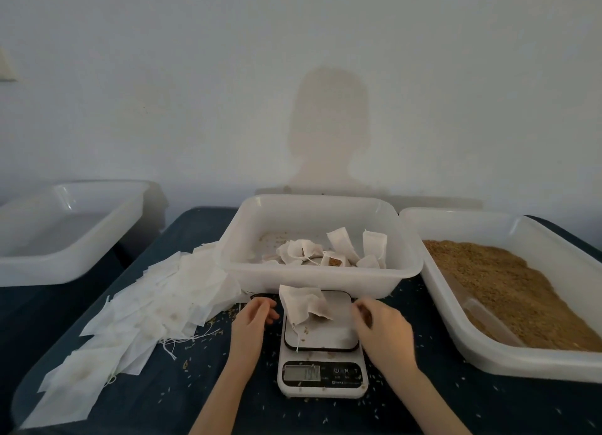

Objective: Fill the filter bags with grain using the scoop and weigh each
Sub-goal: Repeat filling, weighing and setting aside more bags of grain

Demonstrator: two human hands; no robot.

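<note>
Bag on scale: I see one filled filter bag (306,306) lying on the scale (322,343) platform, near the worktop's front edge, its string trailing over the platform's left side.
Left hand: my left hand (252,320) sits just left of the platform, fingers loosely curled, holding nothing.
Right hand: my right hand (379,328) hovers at the platform's right edge, fingers relaxed and bent, empty as far as I can tell.
Reading: display too blurred to read.
Grain: heaped in the right tray (508,359); the scoop (485,317) lies in it.
Risk: either hand brushing the platform would skew the weight; the open-mouthed bag could tip and spill.
</note>
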